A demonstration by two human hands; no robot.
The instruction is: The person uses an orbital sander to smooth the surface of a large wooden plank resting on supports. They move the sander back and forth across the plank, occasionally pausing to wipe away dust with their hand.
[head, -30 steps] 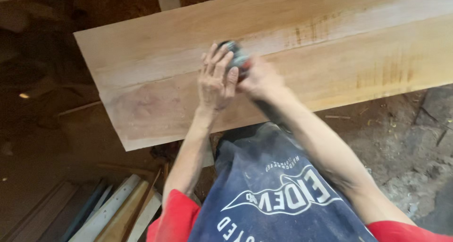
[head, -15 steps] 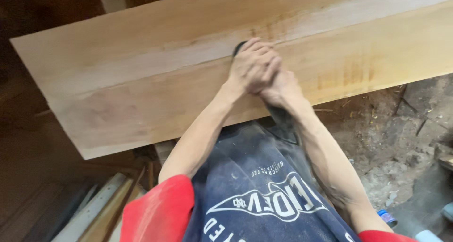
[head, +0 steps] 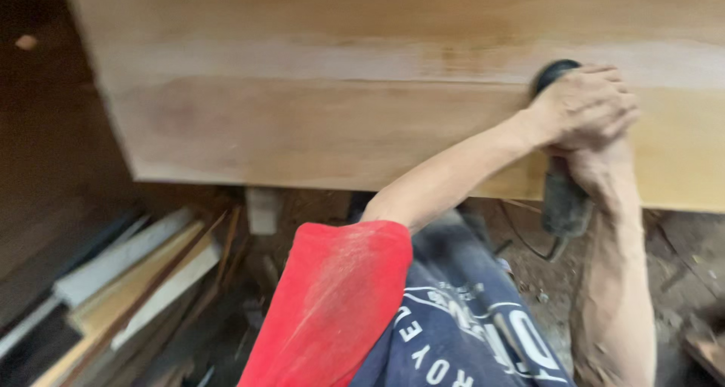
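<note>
Pale wood fills the top of the view: a wide board [head: 317, 107] lying flat. At about two o'clock on it sits a dark power sander [head: 563, 198], its body trailing off the near edge toward four o'clock. The left hand [head: 585, 107] presses down over the sander's round top, fingers curled shut around it. The right hand [head: 596, 168] lies just beneath, wrapped on the handle; its fingers are mostly hidden. Stacked planks [head: 128, 281] lie at eight o'clock.

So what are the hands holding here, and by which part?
Both hold a dark power sander on the wooden board: left hand presses over its rounded head, right hand grips its body behind.
</note>
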